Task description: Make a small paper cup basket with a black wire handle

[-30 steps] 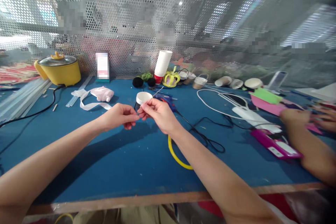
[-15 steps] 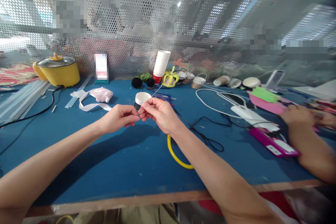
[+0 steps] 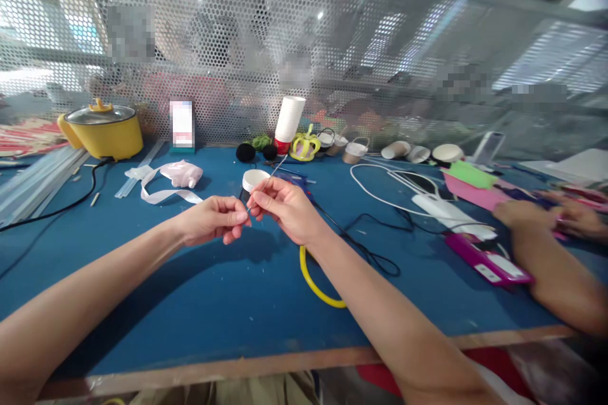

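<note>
Thin wire (image 3: 279,166) is pinched by left hand (image 3: 213,219) and right hand (image 3: 287,207); both are held near the white cup (image 3: 254,179).

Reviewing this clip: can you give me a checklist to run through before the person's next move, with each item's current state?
1. Right hand has a grip on the thin rod: ok, pinched between thumb and fingers.
2. Left hand also grips it: cannot tell; the fingertips are at its near end, but contact is too small to see.
3. White cup upright behind the hands: ok.
4. Blue tool fully visible: not ok, the right hand partly covers it.
5. Blue tool switched off: cannot tell.
6. Co-worker's hand clear of the rod: ok, well off to the right.
</note>
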The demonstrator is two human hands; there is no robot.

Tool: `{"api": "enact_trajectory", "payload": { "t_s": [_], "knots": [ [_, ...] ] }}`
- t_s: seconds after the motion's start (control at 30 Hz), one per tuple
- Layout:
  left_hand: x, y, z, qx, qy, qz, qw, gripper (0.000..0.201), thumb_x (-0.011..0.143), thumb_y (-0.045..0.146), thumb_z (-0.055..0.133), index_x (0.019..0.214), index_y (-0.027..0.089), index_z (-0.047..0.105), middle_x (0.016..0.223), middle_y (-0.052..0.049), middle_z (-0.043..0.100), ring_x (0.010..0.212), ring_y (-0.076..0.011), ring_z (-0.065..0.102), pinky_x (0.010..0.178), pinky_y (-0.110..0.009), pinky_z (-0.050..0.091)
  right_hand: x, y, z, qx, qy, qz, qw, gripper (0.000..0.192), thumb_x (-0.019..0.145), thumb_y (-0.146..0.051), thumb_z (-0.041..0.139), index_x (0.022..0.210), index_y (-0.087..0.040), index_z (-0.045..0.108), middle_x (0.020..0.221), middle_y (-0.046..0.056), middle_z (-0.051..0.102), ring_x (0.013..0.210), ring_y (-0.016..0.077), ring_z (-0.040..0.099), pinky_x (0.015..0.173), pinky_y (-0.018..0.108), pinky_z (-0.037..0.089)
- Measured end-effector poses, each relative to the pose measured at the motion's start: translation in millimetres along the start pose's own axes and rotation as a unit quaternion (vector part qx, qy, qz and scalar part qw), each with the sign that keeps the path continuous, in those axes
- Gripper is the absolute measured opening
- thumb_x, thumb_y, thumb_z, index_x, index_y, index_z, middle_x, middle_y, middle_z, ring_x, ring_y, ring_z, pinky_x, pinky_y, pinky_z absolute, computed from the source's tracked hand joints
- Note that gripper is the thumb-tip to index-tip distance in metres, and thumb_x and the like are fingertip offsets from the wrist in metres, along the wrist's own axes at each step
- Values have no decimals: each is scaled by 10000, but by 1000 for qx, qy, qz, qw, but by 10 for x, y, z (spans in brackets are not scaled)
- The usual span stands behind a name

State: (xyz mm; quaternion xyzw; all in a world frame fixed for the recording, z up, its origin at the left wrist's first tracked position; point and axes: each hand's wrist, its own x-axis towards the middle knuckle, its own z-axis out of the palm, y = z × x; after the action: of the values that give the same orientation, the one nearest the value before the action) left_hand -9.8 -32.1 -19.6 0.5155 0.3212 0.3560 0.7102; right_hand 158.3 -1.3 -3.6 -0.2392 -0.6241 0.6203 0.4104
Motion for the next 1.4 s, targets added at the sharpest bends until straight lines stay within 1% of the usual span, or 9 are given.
{"api": "enact_trajectory", "payload": {
  "t_s": [0.13, 0.37, 0.6, 0.77, 1.0, 1.13, 1.27, 1.33, 1.4],
  "knots": [
    [-2, -10, 3, -37, -10, -8, 999, 274, 641, 345, 703, 706, 116, 566, 491, 22, 575, 399, -63, 500, 408, -171, 347, 8, -14, -8, 31, -15, 9, 999, 149, 720, -283, 642, 725, -153, 569, 650, -10, 624, 557, 80, 584, 518, 206, 460],
    [-22, -31, 14, -64, -40, -17, 997, 237, 663, 313, 691, 691, 111, 571, 474, 8, 574, 392, -71, 497, 398, -173, 351, 22, -32, -48, 52, -12, -6, 999, 175, 695, -304, 668, 743, -167, 570, 668, -21, 632, 557, 68, 583, 529, 193, 459],
    [-36, -33, 10, -106, -78, -27, 991, 206, 684, 301, 675, 698, 123, 574, 462, 11, 561, 373, -69, 472, 384, -174, 334, 22, -51, -45, 57, -12, -15, 998, 187, 677, -311, 681, 705, -177, 553, 648, -35, 625, 540, 63, 574, 525, 192, 460],
    [-26, -39, 7, -87, -69, -19, 994, 224, 671, 312, 685, 691, 120, 571, 459, 9, 568, 378, -72, 482, 383, -174, 337, 24, -50, -34, 43, 6, -12, 999, 204, 661, -330, 688, 692, -174, 562, 634, -30, 630, 518, 63, 567, 510, 195, 454],
    [-23, -51, -12, -48, -56, -13, 997, 234, 678, 319, 678, 701, 116, 565, 489, 3, 597, 379, -70, 495, 398, -178, 357, 25, -28, -51, 41, 7, -11, 999, 165, 680, -302, 676, 693, -170, 577, 639, -24, 638, 524, 66, 576, 516, 197, 458],
    [-19, -38, -17, -58, -47, -15, 997, 244, 701, 343, 652, 729, 111, 584, 516, -5, 604, 405, -80, 519, 420, -188, 372, 36, -40, -77, 34, 8, -5, 999, 168, 678, -307, 675, 735, -170, 596, 651, -20, 638, 541, 67, 577, 532, 199, 466],
    [-18, -35, -24, -79, -46, -12, 996, 256, 705, 346, 648, 764, 99, 618, 621, -35, 627, 508, -105, 569, 509, -223, 419, 45, -57, -102, 39, 30, -11, 999, 179, 674, -317, 676, 739, -176, 588, 659, -25, 628, 552, 64, 569, 550, 199, 473],
    [-18, -40, -24, -78, -45, -15, 996, 234, 696, 319, 662, 749, 95, 623, 605, -26, 609, 522, -100, 561, 521, -218, 413, 40, -58, -97, 40, 32, -17, 999, 179, 681, -322, 670, 747, -177, 587, 666, -24, 626, 560, 64, 569, 550, 198, 472],
    [-15, -44, -18, -78, -37, -11, 996, 219, 695, 307, 666, 738, 96, 623, 563, -9, 580, 506, -85, 536, 508, -205, 394, 27, -54, -78, 25, 19, -12, 999, 186, 687, -327, 664, 762, -172, 593, 673, -16, 629, 565, 70, 574, 540, 201, 470]
  ]
}}
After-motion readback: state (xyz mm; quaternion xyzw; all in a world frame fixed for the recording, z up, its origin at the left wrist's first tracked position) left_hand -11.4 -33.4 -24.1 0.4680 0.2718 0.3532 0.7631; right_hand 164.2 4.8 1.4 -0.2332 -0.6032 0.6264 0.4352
